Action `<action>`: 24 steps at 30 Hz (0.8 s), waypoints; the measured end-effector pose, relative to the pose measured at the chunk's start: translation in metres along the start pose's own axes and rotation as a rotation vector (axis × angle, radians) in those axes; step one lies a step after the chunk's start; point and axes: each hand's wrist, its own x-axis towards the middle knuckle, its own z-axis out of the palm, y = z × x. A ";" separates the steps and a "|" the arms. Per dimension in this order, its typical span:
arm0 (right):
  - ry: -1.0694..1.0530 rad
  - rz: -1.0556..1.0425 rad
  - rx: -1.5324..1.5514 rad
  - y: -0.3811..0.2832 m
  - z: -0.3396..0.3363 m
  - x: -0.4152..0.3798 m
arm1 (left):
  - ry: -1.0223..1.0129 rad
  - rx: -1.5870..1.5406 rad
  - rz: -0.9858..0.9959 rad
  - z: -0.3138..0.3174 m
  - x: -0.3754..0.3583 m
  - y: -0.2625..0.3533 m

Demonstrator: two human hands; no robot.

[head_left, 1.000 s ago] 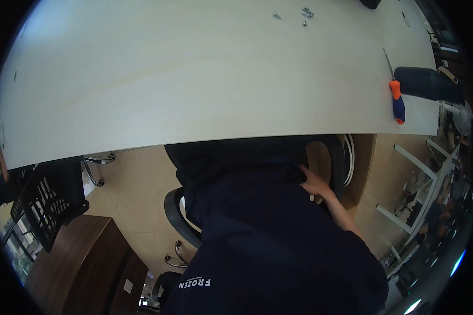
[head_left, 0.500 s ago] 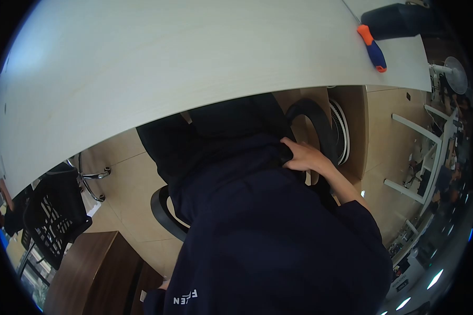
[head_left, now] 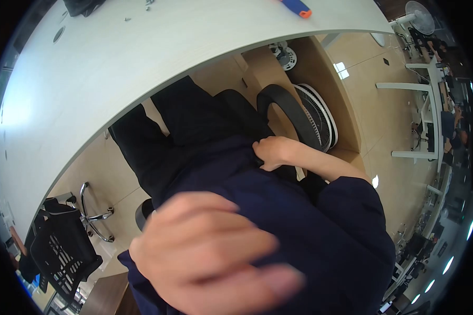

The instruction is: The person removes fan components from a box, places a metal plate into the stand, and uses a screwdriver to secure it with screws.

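Right hand (head_left: 274, 152) under the table (head_left: 89, 89) – fingers pinched shut on dark sweatshirt (head_left: 278, 220) cloth at the waist, left hand (head_left: 210, 252) blurred close to camera – grip unclear, fan (head_left: 312, 113) beside

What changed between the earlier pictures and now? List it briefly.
The left hand has come up close before the camera, blurred, holding nothing visible. The view tipped down, so the screwdriver slid to the top edge of the table. The right hand stays at the dark sweatshirt by the fan.
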 end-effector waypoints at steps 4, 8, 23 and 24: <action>0.183 -0.308 0.051 0.006 -0.018 -0.037 | 0.281 -0.194 0.396 0.070 0.022 0.015; 0.415 -0.265 0.383 0.040 -0.061 -0.092 | 0.235 -0.129 0.511 0.096 0.024 0.016; 0.523 0.740 0.698 0.285 0.094 -0.108 | -0.329 -0.122 0.353 0.078 0.055 0.006; 0.548 0.741 0.698 0.290 0.107 -0.098 | -0.418 -0.119 0.268 0.051 0.054 0.006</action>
